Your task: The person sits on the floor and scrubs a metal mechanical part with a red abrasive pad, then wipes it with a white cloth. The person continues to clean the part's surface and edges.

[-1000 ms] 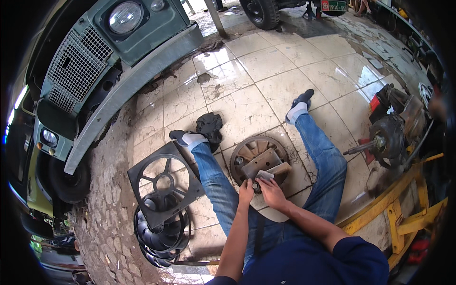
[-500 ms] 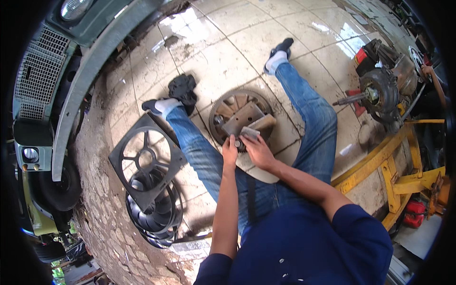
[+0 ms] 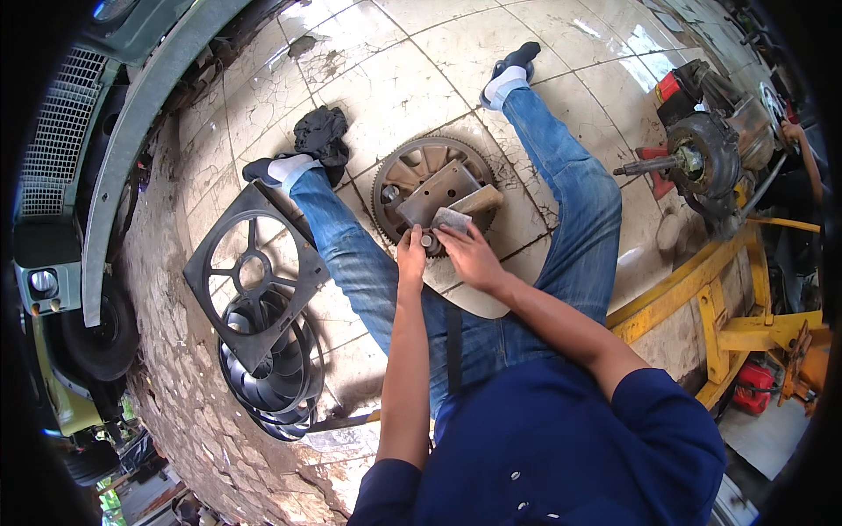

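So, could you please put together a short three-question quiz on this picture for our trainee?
1. Multiple choice: which of these are the fingers of the right hand on?
A) a red container
B) a grey block
C) a black cloth
2. True or false: the toothed wheel lies between the person's legs.
3. Fill in the blank: the square black frame lies beside the person's ____ leg.

Key: 1. B; 2. True; 3. left
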Tool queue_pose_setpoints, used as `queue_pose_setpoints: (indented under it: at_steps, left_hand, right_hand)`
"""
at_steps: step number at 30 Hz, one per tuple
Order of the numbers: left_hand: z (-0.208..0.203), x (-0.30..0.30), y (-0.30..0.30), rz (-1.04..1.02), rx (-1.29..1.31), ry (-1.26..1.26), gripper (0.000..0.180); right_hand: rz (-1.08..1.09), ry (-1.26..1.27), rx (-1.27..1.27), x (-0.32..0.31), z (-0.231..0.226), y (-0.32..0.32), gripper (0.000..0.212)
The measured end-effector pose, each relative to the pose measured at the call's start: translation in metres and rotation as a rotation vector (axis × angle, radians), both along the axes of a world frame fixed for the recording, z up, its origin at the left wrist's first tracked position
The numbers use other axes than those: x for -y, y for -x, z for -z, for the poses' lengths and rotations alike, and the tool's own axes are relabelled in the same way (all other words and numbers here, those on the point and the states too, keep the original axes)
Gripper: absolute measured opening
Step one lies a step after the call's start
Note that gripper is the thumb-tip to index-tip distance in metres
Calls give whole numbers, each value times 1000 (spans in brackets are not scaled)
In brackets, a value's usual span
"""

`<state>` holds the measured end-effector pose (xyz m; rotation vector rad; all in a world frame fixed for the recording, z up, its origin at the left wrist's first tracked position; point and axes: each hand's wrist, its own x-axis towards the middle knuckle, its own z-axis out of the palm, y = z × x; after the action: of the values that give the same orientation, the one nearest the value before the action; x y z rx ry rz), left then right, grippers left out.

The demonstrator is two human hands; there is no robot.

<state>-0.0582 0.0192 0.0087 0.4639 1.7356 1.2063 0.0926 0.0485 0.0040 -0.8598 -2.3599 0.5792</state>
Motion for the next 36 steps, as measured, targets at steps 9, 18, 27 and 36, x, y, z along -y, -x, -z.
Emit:
queue_pose_setpoints:
  at_steps: [9,18,27,36]
  left_hand:
    - [8,7,5,22,-4,-52,39]
    - [5,5,5,35,-20,-17,41]
    - [8,3,6,15,29,-2,42]
    - [-14,3,-4,-15,-86,-35,43]
  right_hand:
    - [324,-44,107,-40,-12,-24,42]
    - [101,76,-117,-31,-5,-10,45]
    - [4,74,-73,-14,-6,-8,46]
    - [239,100,-90,-39,-13,-19,47]
